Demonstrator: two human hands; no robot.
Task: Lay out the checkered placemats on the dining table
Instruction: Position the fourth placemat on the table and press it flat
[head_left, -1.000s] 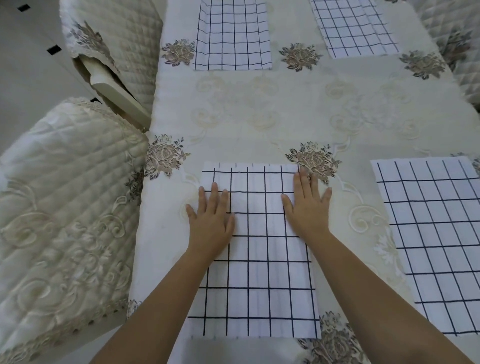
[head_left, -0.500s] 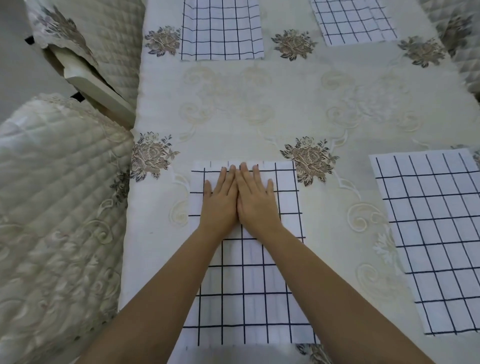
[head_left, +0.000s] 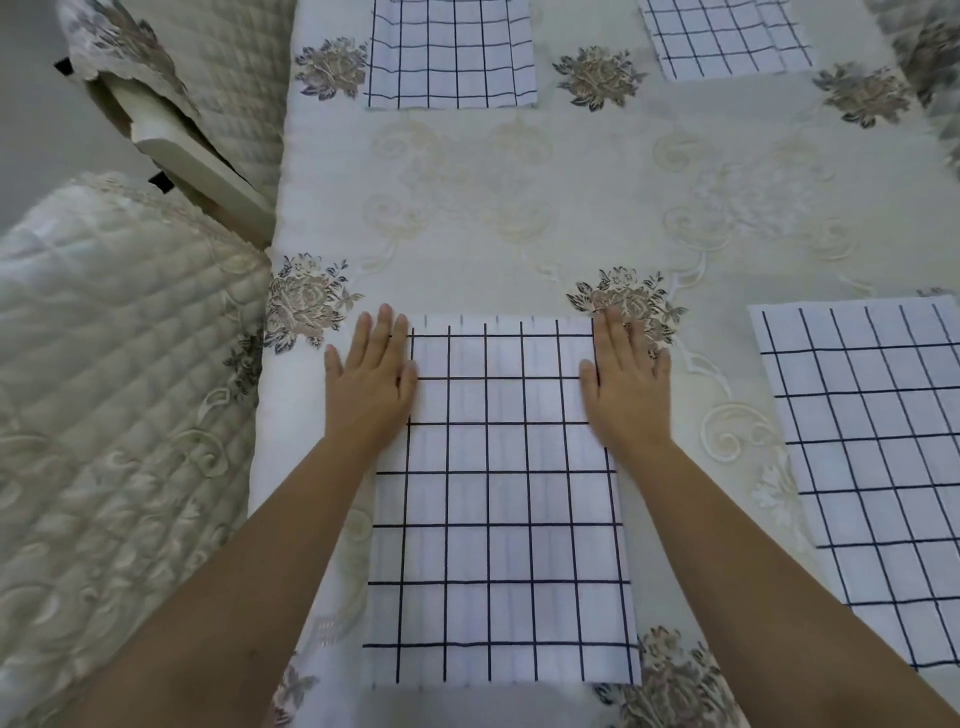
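A white placemat with a dark grid (head_left: 501, 499) lies flat on the dining table (head_left: 519, 208) right in front of me. My left hand (head_left: 370, 382) presses flat, palm down, on its upper left edge. Pressing the upper right edge the same way is my right hand (head_left: 626, 387). Neither hand grips anything. A second checkered placemat (head_left: 878, 467) lies to the right. Two more sit across the table, one at the far centre (head_left: 451, 52) and one at the far right (head_left: 727, 36).
The table wears a cream cloth with embroidered brown flowers (head_left: 306, 304). A quilted cream chair (head_left: 104, 389) stands close at the left, another chair (head_left: 171, 78) behind it. A further quilted chair back (head_left: 930, 52) shows at the far right corner.
My hands were together at the middle of the near placemat's top half. They have slid apart, left hand to the left edge and right hand to the right edge.
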